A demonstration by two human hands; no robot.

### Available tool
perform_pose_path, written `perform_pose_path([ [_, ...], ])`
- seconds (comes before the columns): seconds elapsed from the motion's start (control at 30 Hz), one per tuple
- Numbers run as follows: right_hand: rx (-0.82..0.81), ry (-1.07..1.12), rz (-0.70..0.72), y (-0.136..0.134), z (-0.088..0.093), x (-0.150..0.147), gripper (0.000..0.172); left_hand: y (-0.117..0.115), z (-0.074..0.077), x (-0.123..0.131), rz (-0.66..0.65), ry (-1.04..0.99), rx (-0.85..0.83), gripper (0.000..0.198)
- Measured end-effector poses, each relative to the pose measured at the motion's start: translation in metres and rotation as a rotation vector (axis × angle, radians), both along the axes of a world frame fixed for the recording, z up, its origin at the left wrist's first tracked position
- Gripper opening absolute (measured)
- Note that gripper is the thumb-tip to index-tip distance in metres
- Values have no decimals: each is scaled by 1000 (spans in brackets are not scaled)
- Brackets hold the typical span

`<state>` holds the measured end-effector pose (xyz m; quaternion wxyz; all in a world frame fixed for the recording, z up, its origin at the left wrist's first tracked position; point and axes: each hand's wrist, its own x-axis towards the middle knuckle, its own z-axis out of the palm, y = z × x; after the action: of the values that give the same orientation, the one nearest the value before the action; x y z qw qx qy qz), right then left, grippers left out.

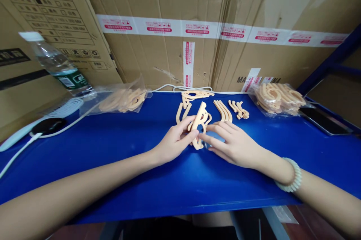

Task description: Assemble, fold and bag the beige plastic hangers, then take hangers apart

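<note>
My left hand (pixel 174 138) grips a beige plastic piece (pixel 199 116) between thumb and fingers, holding it tilted above the blue table. My right hand (pixel 235 144), a pale beaded bracelet on its wrist, is just right of that piece, its fingers spread and their tips near or touching its lower part. Behind the hands lie curved beige strips (pixel 222 110) side by side, small hook-shaped pieces (pixel 239 110) to their right, and longer strips (pixel 180 112) to the left. A flat beige assembly (pixel 197 94) rests at the back.
Bags of beige parts lie at the back left (pixel 124 100) and back right (pixel 278 97). A phone (pixel 325 121) is at the right; a water bottle (pixel 63 67), black device (pixel 50 125) and white cable are at the left. Cardboard boxes (pixel 158 52) stand behind the blue table (pixel 158 191).
</note>
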<state>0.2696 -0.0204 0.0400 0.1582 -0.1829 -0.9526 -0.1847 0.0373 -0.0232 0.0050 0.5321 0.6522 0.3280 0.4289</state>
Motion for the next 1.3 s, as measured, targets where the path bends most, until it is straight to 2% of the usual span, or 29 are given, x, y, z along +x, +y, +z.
perform_pose_path([
  [0.2, 45, -1, 11, 1, -1, -2, 29, 0, -3, -1, 8, 37, 32, 39],
  [0.4, 162, 1, 19, 1, 2, -3, 22, 0, 4, 0, 49, 38, 32, 39],
  [0.47, 153, 4, 11, 2, 2, -2, 22, 1, 4, 0, 61, 38, 26, 40],
  [0.53, 72, 30, 0, 2, 1, -1, 21, 1, 3, -1, 68, 42, 33, 42],
  [0.6, -89, 94, 3, 2, 0, 1, 20, 0, 2, -1, 86, 48, 51, 42],
  [0.7, -356, 281, 22, 1, 3, 2, 18, -1, 2, -2, 142, 75, 104, 39],
  [0.83, -558, 509, -4, 2, 13, 4, 23, -4, 3, -4, 191, 113, 183, 36],
  [0.93, -736, 585, -18, 5, 18, 7, 27, -5, 5, -3, 203, 148, 220, 33],
  [1.07, -978, 668, 19, 7, 14, 11, 31, -5, 6, -3, 199, 168, 249, 31],
  [1.17, -1066, 678, 19, 6, 11, 11, 32, -4, 5, -3, 197, 187, 268, 29],
  [1.3, -1086, 664, -9, 6, 13, 10, 32, -3, 4, -4, 201, 205, 277, 27],
])
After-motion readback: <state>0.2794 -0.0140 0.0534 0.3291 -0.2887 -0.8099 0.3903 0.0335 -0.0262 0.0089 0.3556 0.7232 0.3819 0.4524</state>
